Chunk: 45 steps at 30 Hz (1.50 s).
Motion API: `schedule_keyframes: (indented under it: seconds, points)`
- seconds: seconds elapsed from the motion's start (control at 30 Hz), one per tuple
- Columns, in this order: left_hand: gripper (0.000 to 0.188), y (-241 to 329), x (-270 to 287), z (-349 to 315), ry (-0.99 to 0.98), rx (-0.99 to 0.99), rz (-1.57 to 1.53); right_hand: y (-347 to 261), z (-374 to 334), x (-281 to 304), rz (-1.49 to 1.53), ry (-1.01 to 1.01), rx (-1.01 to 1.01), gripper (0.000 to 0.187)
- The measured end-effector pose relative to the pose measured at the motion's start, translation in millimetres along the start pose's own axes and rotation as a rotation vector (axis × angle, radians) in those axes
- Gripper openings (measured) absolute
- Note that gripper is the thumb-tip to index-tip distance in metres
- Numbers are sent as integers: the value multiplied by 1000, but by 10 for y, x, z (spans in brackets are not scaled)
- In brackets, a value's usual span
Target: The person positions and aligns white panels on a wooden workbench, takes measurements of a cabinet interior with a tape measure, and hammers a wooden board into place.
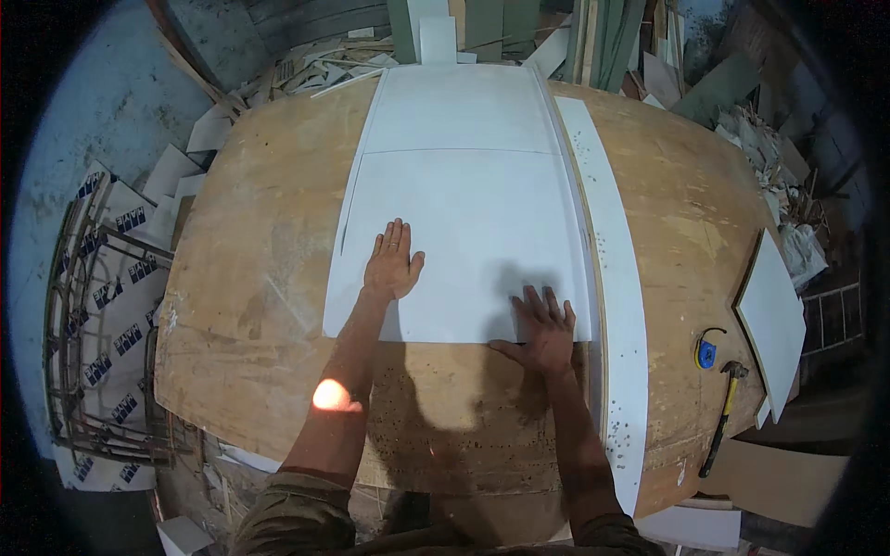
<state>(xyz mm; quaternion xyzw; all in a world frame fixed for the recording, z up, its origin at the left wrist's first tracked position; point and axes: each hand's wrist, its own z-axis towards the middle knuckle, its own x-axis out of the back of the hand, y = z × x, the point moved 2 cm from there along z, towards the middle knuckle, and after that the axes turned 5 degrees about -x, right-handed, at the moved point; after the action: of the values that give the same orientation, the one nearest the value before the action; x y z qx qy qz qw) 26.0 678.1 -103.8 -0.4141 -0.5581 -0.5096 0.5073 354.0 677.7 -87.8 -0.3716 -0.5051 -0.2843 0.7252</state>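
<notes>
A large white panel [464, 241] lies flat on a brown wooden tabletop [269, 250], with a thin line crossing its far part. My left hand [393, 264] rests on the panel's near left area, palm down, fingers stretched forward. Over the near right corner is my right hand [541, 332], its fingers spread and its thumb by the near edge; whether it touches the panel I cannot tell. Neither hand holds anything. Along the panel's right side runs a long white strip [616, 306] dotted with dark specks or small holes.
A blue tape measure [706, 352] and a hammer [723, 417] lie on the table's right side. Beside them a white board [774, 324] leans at the edge. Scrap boards [324, 69] are heaped behind the table. A metal frame [102, 324] stands on the left.
</notes>
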Motion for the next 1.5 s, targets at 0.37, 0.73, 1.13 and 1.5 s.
schedule_keyframes:
  seconds: [0.37,0.73,1.13,1.5]
  points:
    - [73,138,-184,182,79,32,-69,-50,41,-2,-17,-13,-3,86]
    - [90,854,-81,343,-13,18,-11,8,243,30,127,-144,-41,77]
    - [87,1062,-197,375,5,-83,-63,593,3035,-671,-21,184,-154,74]
    - [88,965,-149,396,-56,-5,-6,545,3166,-827,-22,-49,-239,78]
